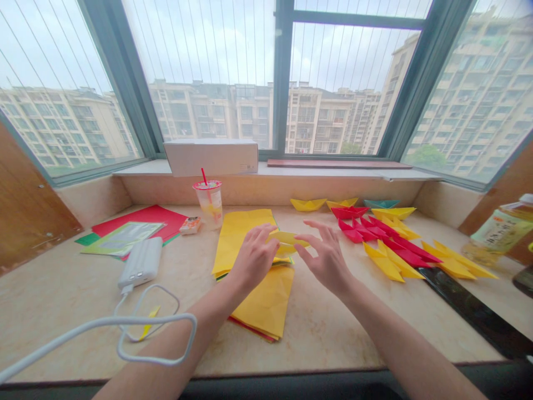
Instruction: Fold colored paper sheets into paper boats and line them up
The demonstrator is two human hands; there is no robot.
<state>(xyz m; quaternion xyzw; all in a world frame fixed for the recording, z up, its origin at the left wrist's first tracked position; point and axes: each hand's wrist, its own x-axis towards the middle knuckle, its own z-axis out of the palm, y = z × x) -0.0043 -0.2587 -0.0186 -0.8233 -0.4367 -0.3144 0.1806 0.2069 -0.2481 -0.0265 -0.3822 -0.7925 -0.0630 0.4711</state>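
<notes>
Fingers of the left hand pinch one end of a folded yellow paper; those of the right hand are spread at its other end, and whether they grip it I cannot tell. It sits above two piles of yellow sheets, the front pile and the back pile, partly hidden by the left hand.

Nearest, a white cable loops across the view in front of the left forearm and runs to a white power bank, whose small marks are unreadable. A yellow scrap lies by the cable.

On the right, a long black object reaches toward red and yellow paper boats. Beyond it, a bottle carries a pale label with dark characters, too blurred to read.

Farther left, a clear packet lies on coloured sheets, beside a small orange-and-white packet with illegible print. Behind stands a lidded cup with a red straw. On the sill, a white box bears a tiny, unreadable print patch.
</notes>
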